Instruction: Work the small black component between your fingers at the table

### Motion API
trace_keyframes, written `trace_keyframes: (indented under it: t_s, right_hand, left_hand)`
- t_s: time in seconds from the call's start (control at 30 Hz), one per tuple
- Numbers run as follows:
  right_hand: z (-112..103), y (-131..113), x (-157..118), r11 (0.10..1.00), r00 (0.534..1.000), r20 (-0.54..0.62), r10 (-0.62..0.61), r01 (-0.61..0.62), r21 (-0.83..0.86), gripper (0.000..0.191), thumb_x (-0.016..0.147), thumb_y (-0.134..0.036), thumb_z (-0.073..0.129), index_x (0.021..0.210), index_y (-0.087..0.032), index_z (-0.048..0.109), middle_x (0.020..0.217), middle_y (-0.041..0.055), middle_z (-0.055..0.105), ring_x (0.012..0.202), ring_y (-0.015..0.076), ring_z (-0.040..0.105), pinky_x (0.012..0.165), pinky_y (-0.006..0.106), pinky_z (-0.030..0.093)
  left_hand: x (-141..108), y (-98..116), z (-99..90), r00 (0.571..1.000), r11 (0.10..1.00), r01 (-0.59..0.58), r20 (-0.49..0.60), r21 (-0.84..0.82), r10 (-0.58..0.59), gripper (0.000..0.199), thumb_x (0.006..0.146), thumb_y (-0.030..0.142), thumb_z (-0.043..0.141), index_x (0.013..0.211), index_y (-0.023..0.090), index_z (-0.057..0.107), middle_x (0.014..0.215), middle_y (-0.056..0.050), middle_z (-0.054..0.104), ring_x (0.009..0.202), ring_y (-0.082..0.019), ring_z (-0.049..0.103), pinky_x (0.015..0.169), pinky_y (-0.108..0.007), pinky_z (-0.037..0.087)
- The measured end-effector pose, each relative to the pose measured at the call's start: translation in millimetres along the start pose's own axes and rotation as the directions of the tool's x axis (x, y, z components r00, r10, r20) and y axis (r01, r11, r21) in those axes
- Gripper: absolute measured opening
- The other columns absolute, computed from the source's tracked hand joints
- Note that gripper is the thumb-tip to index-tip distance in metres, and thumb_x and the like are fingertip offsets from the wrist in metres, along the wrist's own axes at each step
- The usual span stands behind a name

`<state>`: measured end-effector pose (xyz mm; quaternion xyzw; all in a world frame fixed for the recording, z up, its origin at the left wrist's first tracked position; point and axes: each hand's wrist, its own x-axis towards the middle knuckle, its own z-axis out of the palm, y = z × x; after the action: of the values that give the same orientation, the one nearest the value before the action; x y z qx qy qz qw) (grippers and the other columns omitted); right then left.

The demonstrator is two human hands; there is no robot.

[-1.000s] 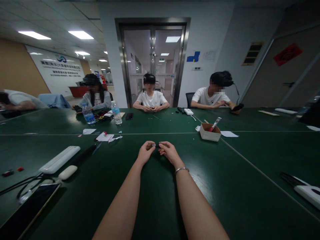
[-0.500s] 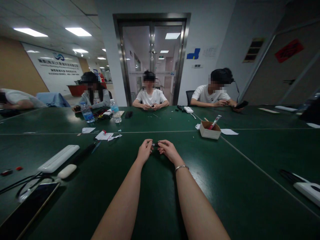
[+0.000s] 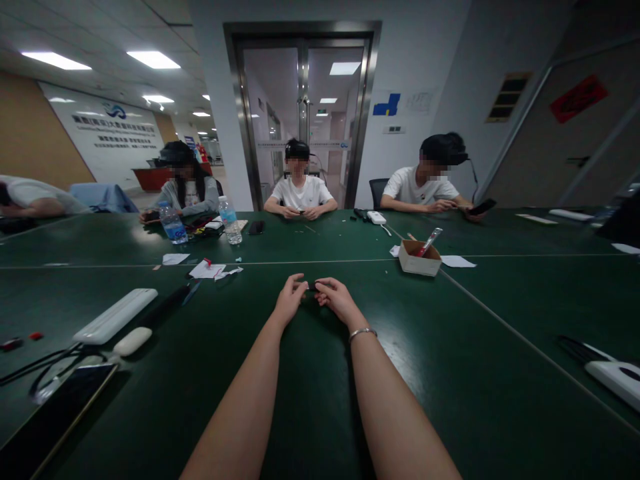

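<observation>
Both of my arms reach out over the dark green table [image 3: 320,373]. A small dark object [image 3: 313,287] sits between my two hands, too small to name. My right hand [image 3: 337,299], with a silver bangle [image 3: 363,333] at its wrist, pinches the dark object between thumb and fingers. From the other side my left hand [image 3: 291,297] comes close, thumb and fingers curled together at the object's left end. Whether the left fingertips grip a part of it is hard to make out.
A small cardboard box [image 3: 420,259] with a tool inside stands ahead right. Scraps of paper [image 3: 207,269] lie ahead left. At left are a white power strip [image 3: 117,316], a white oval case [image 3: 133,341] and a phone [image 3: 60,420]. Several people sit across the table.
The light-coloured end between my hands shows less now, and the left fingertips are slightly nearer the dark object. The view has shifted a little.
</observation>
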<state>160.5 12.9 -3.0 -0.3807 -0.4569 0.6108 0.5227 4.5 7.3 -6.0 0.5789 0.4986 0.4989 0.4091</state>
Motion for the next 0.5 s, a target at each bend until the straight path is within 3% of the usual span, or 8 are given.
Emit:
trace_keyframes:
  t_s: [0.1,0.23,0.37,0.5]
  right_hand:
    - [0,0,0,1.0,1.0,-0.008,0.005,-0.005,-0.003,0.035,0.064,-0.031,0.076,0.09,-0.014,0.06,0.056,0.0002,0.062,0.048,0.0078,0.054,0.045,0.018,0.041]
    - [0,1,1,1.0,1.0,-0.008,0.001,-0.001,-0.008,0.035,0.064,-0.032,0.076,0.089,-0.014,0.06,0.057,0.0004,0.062,0.048,0.0081,0.055,0.045,0.018,0.042]
    - [0,1,2,1.0,1.0,-0.014,0.006,-0.007,-0.006,0.034,0.064,-0.031,0.076,0.089,-0.014,0.06,0.056,-0.0005,0.062,0.047,0.0079,0.055,0.044,0.018,0.042]
    - [0,1,2,1.0,1.0,-0.015,0.015,-0.015,-0.001,0.033,0.065,-0.029,0.076,0.089,-0.013,0.059,0.056,-0.0004,0.062,0.047,0.0076,0.055,0.044,0.017,0.042]
  left_hand:
    - [0,-2,0.0,0.999,0.999,-0.027,0.039,0.022,0.026,0.036,0.082,0.037,0.05,0.112,0.019,0.057,0.082,-0.004,0.06,0.069,-0.014,0.056,0.065,-0.026,0.044]
    - [1,-5,-0.2,0.996,0.994,-0.09,-0.004,0.061,0.09,0.046,0.07,0.026,0.064,0.116,0.022,0.056,0.101,-0.006,0.058,0.083,-0.014,0.056,0.075,-0.027,0.045]
    - [3,-6,1.9,0.998,1.0,-0.019,0.053,-0.003,0.019,0.037,0.085,0.041,0.046,0.113,0.018,0.055,0.08,-0.004,0.06,0.07,-0.014,0.056,0.065,-0.026,0.044]
    - [6,-13,3.3,0.995,0.998,-0.069,0.077,-0.002,0.069,0.032,0.086,0.034,0.047,0.111,0.017,0.056,0.076,-0.003,0.06,0.072,-0.014,0.058,0.065,-0.025,0.044]
